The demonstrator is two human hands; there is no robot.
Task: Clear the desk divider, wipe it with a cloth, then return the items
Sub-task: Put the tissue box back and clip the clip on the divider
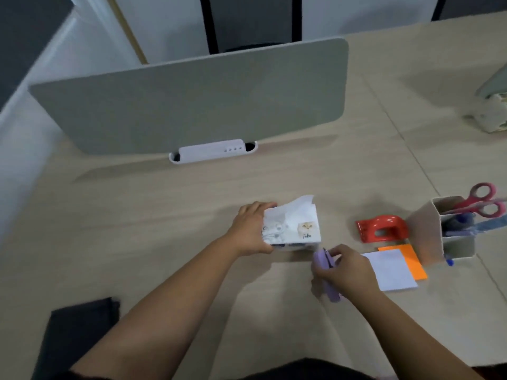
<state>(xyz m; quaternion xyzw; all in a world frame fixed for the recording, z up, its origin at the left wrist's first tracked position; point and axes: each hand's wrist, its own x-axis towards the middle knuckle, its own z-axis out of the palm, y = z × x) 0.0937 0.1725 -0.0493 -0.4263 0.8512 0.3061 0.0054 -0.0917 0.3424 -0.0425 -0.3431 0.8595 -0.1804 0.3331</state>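
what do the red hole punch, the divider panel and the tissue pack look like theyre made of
Red hole punch: likely glossy plastic or painted metal; bright highlights along its curved top. Divider panel: matte grey, no glare; could be felt-covered board or matte plastic. Tissue pack, held by the left hand: thin printed plastic film, judging by its soft wrinkles, with white paper tissue sticking out on top.

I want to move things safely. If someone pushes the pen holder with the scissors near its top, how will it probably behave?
The pen holder looks tall and narrow, so a high push may tip it. The scissors stick out above the rim and lean to one side, which probably makes it top-heavy. Its thin walls suggest it is light and would slide easily.
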